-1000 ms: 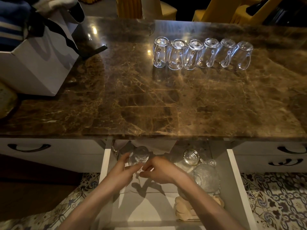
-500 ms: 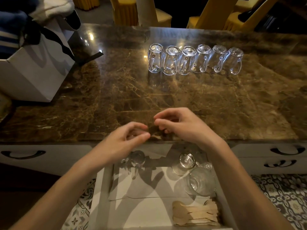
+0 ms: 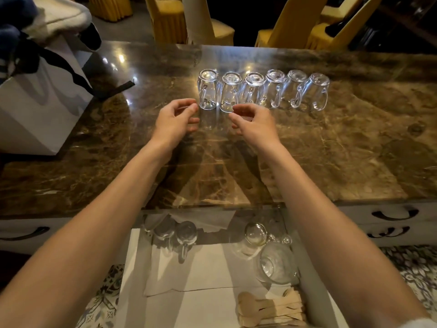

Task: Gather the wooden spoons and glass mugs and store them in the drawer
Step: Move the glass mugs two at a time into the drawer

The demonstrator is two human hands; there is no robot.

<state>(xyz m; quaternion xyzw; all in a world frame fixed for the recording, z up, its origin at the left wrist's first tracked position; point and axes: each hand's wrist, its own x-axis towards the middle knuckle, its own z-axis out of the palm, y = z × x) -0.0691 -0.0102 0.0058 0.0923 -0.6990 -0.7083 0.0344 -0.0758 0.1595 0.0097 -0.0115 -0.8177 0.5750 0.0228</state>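
Note:
Several glass mugs (image 3: 263, 91) stand upside down in a row on the brown marble counter (image 3: 343, 150). My left hand (image 3: 176, 120) hovers just left of the leftmost mug (image 3: 207, 89), fingers loosely curled, holding nothing. My right hand (image 3: 256, 124) is just in front of the second mug (image 3: 230, 92), fingers loosely curled and empty. Below the counter the white drawer (image 3: 132, 280) is pulled out. It holds two upside-down glass mugs (image 3: 176, 234) at the back left and a stack of wooden spoons (image 3: 269, 308) at the front right.
Clear glassware (image 3: 276, 263) lies on its side at the drawer's right. A white paper bag (image 3: 42, 102) with dark handles stands on the counter's left. Yellow-covered chairs (image 3: 170, 20) stand behind the counter. Closed drawers with dark handles (image 3: 393, 214) flank the open one.
Both hands left the mug set down in the drawer, rose over the counter edge and reached forward to the left end of the mug row.

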